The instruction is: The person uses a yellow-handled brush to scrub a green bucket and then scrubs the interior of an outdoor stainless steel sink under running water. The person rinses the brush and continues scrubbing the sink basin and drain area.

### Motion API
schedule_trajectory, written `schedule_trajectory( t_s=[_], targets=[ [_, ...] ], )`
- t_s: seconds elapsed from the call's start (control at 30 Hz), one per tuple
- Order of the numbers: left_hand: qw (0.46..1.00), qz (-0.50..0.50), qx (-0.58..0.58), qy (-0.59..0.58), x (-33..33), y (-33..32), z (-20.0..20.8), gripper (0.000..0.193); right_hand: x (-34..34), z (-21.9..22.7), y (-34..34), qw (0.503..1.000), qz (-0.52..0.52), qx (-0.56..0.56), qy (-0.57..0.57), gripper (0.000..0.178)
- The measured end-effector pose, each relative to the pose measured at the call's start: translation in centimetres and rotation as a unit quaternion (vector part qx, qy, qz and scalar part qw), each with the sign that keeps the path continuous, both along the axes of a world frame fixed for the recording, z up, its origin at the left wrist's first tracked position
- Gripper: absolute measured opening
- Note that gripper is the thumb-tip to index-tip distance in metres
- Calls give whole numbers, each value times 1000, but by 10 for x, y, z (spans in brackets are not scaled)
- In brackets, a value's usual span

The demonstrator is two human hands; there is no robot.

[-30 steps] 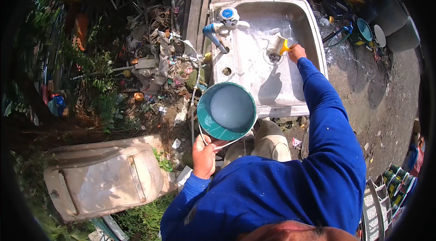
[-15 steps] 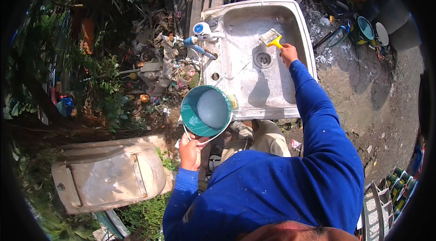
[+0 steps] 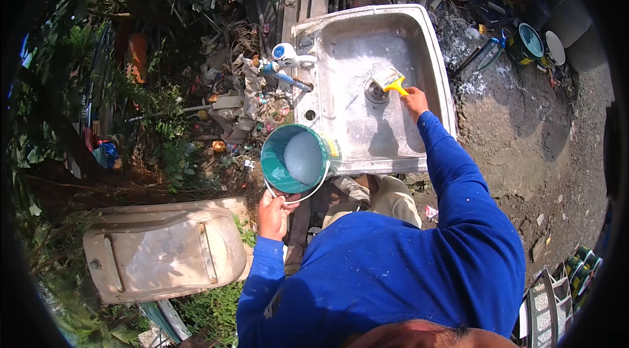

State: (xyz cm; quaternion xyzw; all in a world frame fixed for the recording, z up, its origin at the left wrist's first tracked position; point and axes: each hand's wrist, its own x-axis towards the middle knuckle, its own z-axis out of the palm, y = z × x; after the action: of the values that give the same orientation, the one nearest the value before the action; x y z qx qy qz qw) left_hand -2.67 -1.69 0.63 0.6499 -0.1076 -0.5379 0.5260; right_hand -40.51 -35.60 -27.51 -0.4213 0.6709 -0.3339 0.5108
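My right hand (image 3: 415, 104) grips a wide flat paintbrush (image 3: 389, 79) by its yellow handle. Its pale bristles sit over the drain (image 3: 375, 94) in the basin of a worn white sink (image 3: 440, 53); whether they touch the surface I cannot tell. Wet streaks mark the basin. With its fingers closed at the near edge, my left hand (image 3: 273, 214) holds a green bucket (image 3: 278, 168), tilted so that its foamy whitish liquid (image 3: 303, 156) shows. The bucket's white wire handle (image 3: 314, 189) hangs across its near side, beside the sink's left corner.
A faucet with a blue-topped knob (image 3: 283, 53) stands on the sink's left ledge. Another basin (image 3: 164, 256) lies upside down at the lower left. Litter and plants spread along the left. More buckets (image 3: 528, 41) stand at the far right; a grey plastic crate-like thing (image 3: 549, 302) is at the lower right.
The paintbrush in my right hand has moved nearer over the basin and now covers part of the drain. My left hand keeps the bucket at about the same place.
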Motion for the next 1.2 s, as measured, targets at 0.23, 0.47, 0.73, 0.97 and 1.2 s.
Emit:
schedule_trajectory(
  t_s=[0.23,0.47,0.73,0.97,1.2],
  targets=[
    [1000,0,2,-12,0,4,-4,28,12,21,10,994,65,4,92,38],
    [1000,6,17,-14,-3,2,-4,35,11,22,18,997,71,-24,27,39],
    [1000,-4,15,-25,2,8,-14,42,13,27,20,997,80,-19,-9,37],
    [999,-5,24,-33,1,9,-15,41,42,29,19,992,49,58,-103,24],
    [999,-12,18,-33,3,7,-14,43,120,38,5,920,-48,206,-330,13]
  ],
)
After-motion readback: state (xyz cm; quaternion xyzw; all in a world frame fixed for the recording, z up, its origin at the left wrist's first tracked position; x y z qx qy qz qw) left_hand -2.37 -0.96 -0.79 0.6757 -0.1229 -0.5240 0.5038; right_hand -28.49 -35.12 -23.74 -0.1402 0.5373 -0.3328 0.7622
